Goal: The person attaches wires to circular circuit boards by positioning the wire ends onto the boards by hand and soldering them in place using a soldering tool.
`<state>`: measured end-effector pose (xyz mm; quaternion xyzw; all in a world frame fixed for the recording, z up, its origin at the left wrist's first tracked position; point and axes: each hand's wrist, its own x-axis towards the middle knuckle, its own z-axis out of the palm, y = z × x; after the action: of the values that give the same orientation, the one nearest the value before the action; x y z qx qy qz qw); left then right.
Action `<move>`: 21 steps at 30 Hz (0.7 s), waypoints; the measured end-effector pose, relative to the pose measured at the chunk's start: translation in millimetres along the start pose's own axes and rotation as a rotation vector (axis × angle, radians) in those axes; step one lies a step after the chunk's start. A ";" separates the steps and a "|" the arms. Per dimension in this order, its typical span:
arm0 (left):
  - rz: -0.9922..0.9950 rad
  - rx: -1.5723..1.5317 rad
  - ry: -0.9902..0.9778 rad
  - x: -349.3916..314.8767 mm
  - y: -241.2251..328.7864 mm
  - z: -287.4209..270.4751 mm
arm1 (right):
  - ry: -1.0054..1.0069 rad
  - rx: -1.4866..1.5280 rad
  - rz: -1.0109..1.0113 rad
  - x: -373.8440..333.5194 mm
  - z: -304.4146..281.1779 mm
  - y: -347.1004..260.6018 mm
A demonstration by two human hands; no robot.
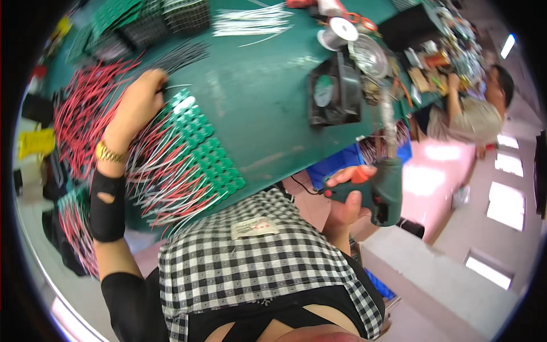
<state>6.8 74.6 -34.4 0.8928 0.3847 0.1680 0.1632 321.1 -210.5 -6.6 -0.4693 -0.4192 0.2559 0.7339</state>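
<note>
My left hand [142, 97] is closed, its fingertips pinching a thin wire [179, 86] at the far end of a panel of green circuit boards [208, 159]. Rows of red, white and dark wires [171, 191] trail leftward from the boards. A whitish patch shows on the board nearest my fingers. At the right, my right hand [345, 212] grips a dark green soldering gun [387, 194] with a red trigger. The gun is held off the table's near edge, its front pointing away from me; its tip is hard to make out.
Loose red wires [85, 114], dark wires [179, 57] and white wires [250, 21] lie on the green table [256, 108]. A black fan unit [336, 91] and a solder spool [341, 32] stand to the right. Below is a blue bin [336, 166]. Another person [470, 114] works at far right.
</note>
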 end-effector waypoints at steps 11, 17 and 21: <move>0.027 0.003 0.173 -8.1 -1.5 -22.1 | 0.226 -1.000 -0.161 9.3 -164.9 -2.6; 0.025 0.015 -0.058 -2.0 6.6 -15.6 | -0.084 -1.271 -0.285 45.8 -148.5 -7.9; 0.053 0.170 -0.028 5.1 -2.2 -5.4 | -0.287 -1.420 -0.299 72.9 -156.3 -7.3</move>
<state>6.4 80.7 -29.7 0.9156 0.3714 0.1264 0.0876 492.4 -231.6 -5.2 -0.7311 -0.6350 -0.1207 0.2186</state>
